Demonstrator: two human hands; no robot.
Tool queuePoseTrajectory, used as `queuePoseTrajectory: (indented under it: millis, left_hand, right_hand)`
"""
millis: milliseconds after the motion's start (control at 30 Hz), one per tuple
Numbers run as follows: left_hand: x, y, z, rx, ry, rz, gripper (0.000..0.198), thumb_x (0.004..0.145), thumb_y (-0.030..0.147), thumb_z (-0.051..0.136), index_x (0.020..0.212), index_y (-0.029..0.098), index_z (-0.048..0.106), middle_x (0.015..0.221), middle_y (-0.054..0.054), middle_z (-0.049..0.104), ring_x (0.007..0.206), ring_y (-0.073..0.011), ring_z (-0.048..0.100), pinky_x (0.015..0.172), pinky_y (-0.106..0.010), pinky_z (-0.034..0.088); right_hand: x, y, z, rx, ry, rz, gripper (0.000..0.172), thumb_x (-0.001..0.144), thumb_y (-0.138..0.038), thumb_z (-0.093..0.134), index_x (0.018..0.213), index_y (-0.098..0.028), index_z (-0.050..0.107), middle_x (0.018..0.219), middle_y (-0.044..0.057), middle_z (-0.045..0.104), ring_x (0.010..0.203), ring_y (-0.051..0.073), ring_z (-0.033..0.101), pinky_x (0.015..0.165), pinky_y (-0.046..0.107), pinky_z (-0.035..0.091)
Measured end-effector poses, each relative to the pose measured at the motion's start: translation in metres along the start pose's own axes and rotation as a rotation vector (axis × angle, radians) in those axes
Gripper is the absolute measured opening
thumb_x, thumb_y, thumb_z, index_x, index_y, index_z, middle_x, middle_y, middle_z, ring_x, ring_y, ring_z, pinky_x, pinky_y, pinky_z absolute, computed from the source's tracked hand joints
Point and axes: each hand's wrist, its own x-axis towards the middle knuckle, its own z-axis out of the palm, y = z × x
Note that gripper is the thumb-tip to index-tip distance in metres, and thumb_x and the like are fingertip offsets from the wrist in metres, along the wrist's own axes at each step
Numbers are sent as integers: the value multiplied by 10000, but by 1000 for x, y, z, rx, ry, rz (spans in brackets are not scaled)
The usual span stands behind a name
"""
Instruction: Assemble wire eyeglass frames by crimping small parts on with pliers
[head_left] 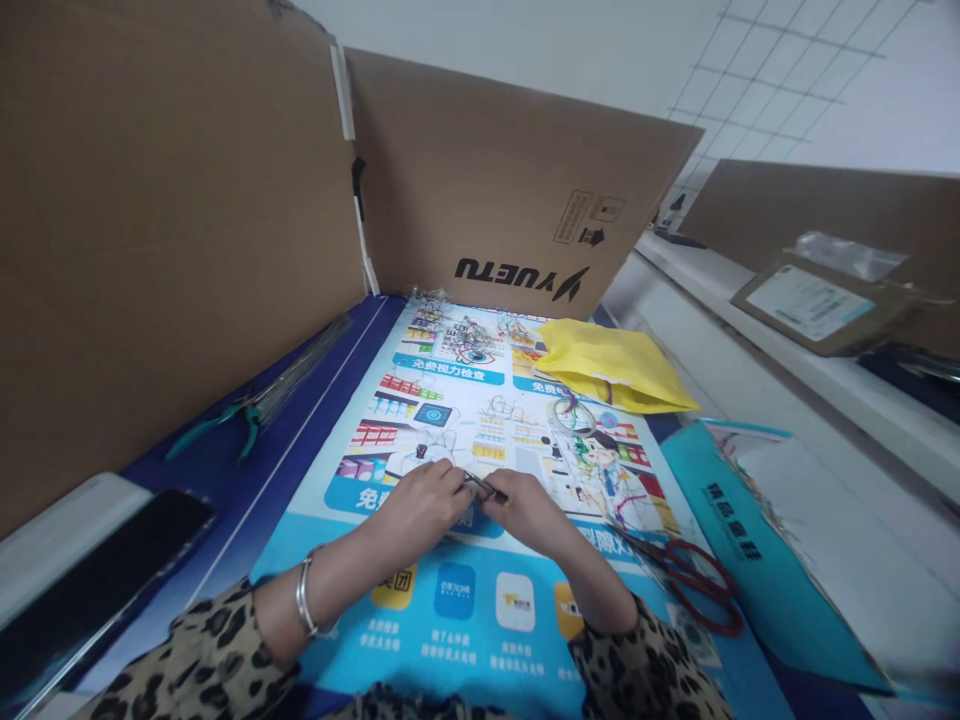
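We log the right hand [523,508] closed on a slim dark tool [486,487] above the poster [487,552], the left hand [435,495] at the tool's other end, its exact grip we can't tell. We read 免费视力检查 on the poster, upside-down YUETU on the cardboard panel [487,180] behind, 精品 on the teal bag [757,570] at right.

Shows 2 hands [435,492], 1 metal tool [489,488], 1 silver bracelet [302,594], 1 pair of scissors [673,562], 1 pair of pliers [250,408], 1 yellow pouch [619,365], 1 teal packet [727,520], 1 labelled parcel [814,305].
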Motion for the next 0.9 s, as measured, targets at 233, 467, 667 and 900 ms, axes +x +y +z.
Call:
queuePoseTrajectory:
  millis: [233,467,667,900]
  left_hand:
    - [0,2,-1,-35,-82,-71,81,810,124,531,867,163,572,822,-61,569,778,-212,529,585,-289,444]
    - [1,-7,1,-227,-90,-268,146,808,98,467,795,161,598,771,-42,586,718,-167,571,594,-250,441]
    - [5,-18,10,-719,110,-410,142,795,138,499,782,183,632,779,-6,628,778,-142,581,713,-252,452]
    - [7,-14,19,-1306,129,-685,122,761,276,561,764,159,599,684,19,587,540,-92,544,525,-210,457]
  right_hand:
    - [-1,-1,2,102,-12,19,55,697,-152,514,656,-188,518,640,-44,516,627,104,480,574,211,322]
    - [1,3,6,483,11,129,63,682,-216,574,735,-182,579,580,-41,545,544,103,494,517,217,381]
    - [3,7,12,783,22,138,185,664,-279,648,788,-165,573,576,-26,585,544,117,547,534,245,436]
    - [4,0,20,1018,22,121,242,666,-334,688,775,-167,551,564,-20,614,543,121,578,561,258,461]
